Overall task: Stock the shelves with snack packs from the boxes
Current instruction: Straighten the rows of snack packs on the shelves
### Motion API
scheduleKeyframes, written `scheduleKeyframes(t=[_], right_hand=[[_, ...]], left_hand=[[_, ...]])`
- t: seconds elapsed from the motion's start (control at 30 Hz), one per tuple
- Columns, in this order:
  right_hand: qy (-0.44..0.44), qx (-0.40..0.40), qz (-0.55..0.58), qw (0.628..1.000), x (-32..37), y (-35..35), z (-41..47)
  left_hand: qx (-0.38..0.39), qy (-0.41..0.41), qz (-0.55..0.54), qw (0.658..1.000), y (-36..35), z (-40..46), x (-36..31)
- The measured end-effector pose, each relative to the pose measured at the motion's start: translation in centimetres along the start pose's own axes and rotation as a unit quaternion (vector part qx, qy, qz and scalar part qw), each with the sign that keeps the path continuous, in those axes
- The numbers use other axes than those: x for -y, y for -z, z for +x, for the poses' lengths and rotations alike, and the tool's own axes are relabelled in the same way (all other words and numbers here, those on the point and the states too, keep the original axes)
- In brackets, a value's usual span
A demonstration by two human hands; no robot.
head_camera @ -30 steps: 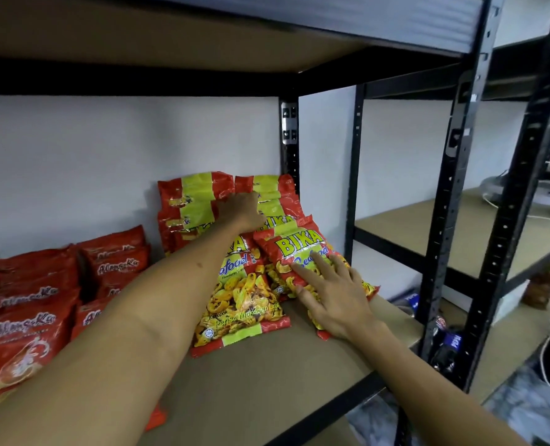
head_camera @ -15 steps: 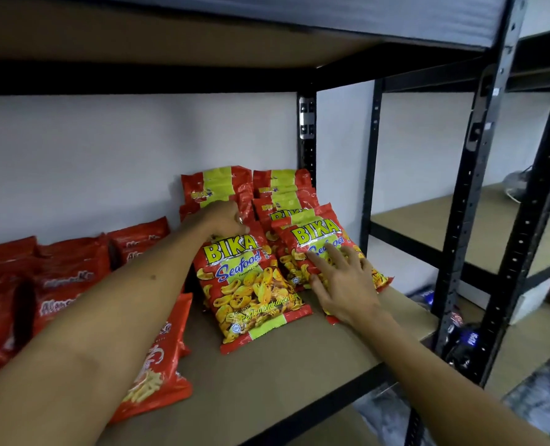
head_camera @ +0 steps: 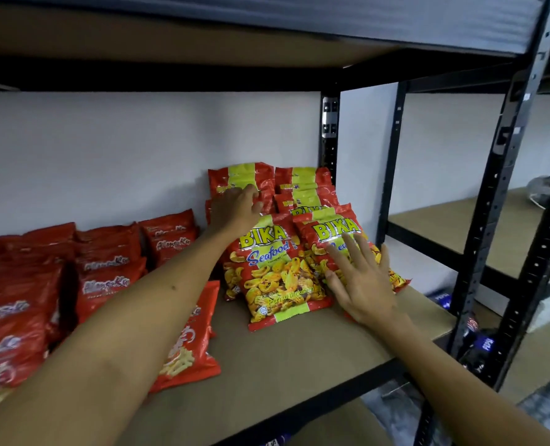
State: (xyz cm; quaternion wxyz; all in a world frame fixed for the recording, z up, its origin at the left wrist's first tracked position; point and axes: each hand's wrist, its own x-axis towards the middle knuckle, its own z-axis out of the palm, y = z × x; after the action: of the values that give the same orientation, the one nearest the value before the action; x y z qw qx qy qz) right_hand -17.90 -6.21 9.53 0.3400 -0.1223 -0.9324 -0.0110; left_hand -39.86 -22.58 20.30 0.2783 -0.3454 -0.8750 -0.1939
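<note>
Shelf (head_camera: 267,365); two hands (head_camera: 360,281) on packs (head_camera: 276,272)

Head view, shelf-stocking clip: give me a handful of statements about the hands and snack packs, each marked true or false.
1. The right hand lies flat with straight fingers on the right front Bika pack. True.
2. The left hand hangs below the shelf board. False: it reaches to the back of the left Bika row, touching the packs there.
3. The plain red packs sit to the left of the Bika packs. True.
4. The Bika packs stand in one single row. False: two rows stand side by side.
5. A Bika pack lies on the floor. False: the dark wrappers seen low down by the post read Pepsi.
</note>
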Motion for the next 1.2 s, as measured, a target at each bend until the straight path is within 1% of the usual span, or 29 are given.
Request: scheduleKeyframes(t=[0.1, 0.23, 0.3, 0.37, 0.43, 0.5, 0.6, 0.67, 0.73, 0.8, 0.9, 1.07, 1.13, 1.2], right_hand=[[0.013, -0.038, 0.016, 0.999, 0.9, -0.1, -0.8], [0.035, -0.085, 0.064, 0.994, 5.7, -0.4, -1.3], [0.041, -0.107, 0.114, 0.987, 9.4, -0.4, -2.3], [0.049, -0.115, 0.164, 0.979, 14.0, 0.0, -3.3], [0.051, -0.102, 0.191, 0.975, 19.0, 0.7, -4.2], [0.039, -0.063, 0.192, 0.978, 23.4, 1.2, -4.6], [0.001, 0.017, 0.161, 0.987, 27.3, 1.3, -4.1], [-0.003, 0.072, 0.132, 0.989, 27.9, 0.9, -3.3], [0.012, 0.121, 0.122, 0.985, 27.6, 0.5, -2.4], [0.032, 0.145, 0.117, 0.982, 27.2, 0.4, -1.8], [0.049, 0.162, 0.098, 0.981, 26.8, 0.5, -1.8], [0.060, 0.169, 0.096, 0.979, 27.0, 0.5, -3.0], [0.075, 0.142, 0.100, 0.982, 27.2, 0.5, -3.3], [0.100, 0.099, 0.104, 0.985, 27.3, 0.6, -3.3]], left_hand=[[-0.004, 0.004, 0.001, 1.000, 1.5, -1.1, 1.0], [-0.026, 0.007, 0.020, 0.999, 4.9, -4.6, 3.9], [-0.015, 0.014, 0.025, 0.999, 6.5, -7.2, 5.6], [0.023, 0.027, 0.024, 0.999, 8.2, -9.7, 7.6], [0.068, 0.040, 0.017, 0.997, 10.3, -12.0, 9.6], [0.094, 0.051, 0.025, 0.994, 12.6, -14.1, 10.8], [0.083, 0.064, 0.021, 0.994, 14.8, -17.4, 11.0], [0.070, 0.070, -0.009, 0.995, 14.8, -20.0, 10.4], [0.062, 0.068, -0.015, 0.996, 13.9, -22.6, 9.6], [0.081, 0.092, 0.017, 0.992, 12.8, -25.2, 9.0], [0.117, 0.126, 0.101, 0.980, 11.8, -28.1, 9.3], [0.114, 0.163, 0.095, 0.975, 12.6, -29.5, 9.4], [0.095, 0.151, 0.113, 0.977, 12.7, -30.0, 9.1], [0.047, 0.131, 0.145, 0.980, 12.7, -30.4, 9.0]])
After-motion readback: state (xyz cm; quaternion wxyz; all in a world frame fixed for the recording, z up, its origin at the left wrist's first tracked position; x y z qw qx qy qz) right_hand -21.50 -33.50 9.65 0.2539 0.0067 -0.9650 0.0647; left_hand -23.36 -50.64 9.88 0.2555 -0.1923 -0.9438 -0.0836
